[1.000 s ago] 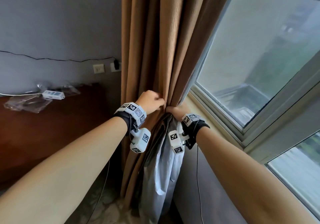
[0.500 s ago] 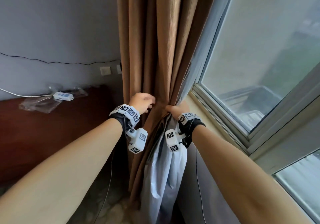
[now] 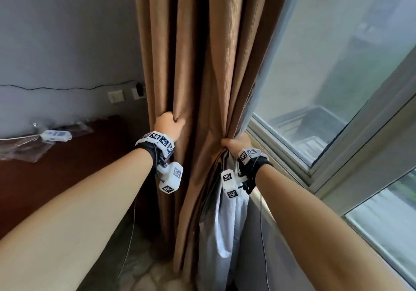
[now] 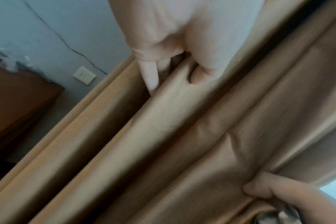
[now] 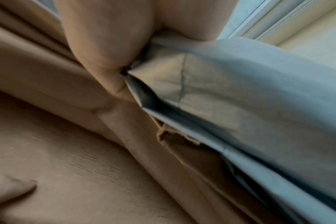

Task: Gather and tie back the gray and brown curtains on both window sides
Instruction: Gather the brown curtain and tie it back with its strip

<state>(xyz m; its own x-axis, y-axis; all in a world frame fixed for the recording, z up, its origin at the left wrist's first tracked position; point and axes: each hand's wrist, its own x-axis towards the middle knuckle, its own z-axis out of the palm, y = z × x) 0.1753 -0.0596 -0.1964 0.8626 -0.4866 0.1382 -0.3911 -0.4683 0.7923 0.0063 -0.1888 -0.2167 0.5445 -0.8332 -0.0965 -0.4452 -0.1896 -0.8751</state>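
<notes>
Both hands are closed on cloth: the left hand (image 3: 169,125) pinches one fold of the brown curtain (image 3: 186,65) between curled fingers (image 4: 151,75) and thumb, and the right hand (image 3: 236,143) clutches the bunched right edge of that curtain together with the gray curtain (image 3: 225,223) behind it. A second ago the two fists sat almost touching at the middle of the bundle; now the left grip has shifted left and a little higher, onto a fold nearer the wall, and a dark gap of hanging pleats lies between the hands. The right grip has stayed by the window sill (image 3: 279,162).

The brown cloth is thick, with a fine ribbed weave, and falls in deep rounded pleats; one edge by the right thumb looks frayed. The gray cloth is smoother and thinner, creased into sharp flat folds, spilling pale below the right wrist toward the stone-patterned floor (image 3: 144,275). Both curtains hang in the corner between the gray wall and the window (image 3: 326,65), whose glass looks hazy.

On the left, a dark wooden desk (image 3: 67,167) carries a white power strip (image 3: 57,135) and crumpled clear plastic (image 3: 24,149). A thin black wire runs along the wall to the sockets (image 3: 116,96).
</notes>
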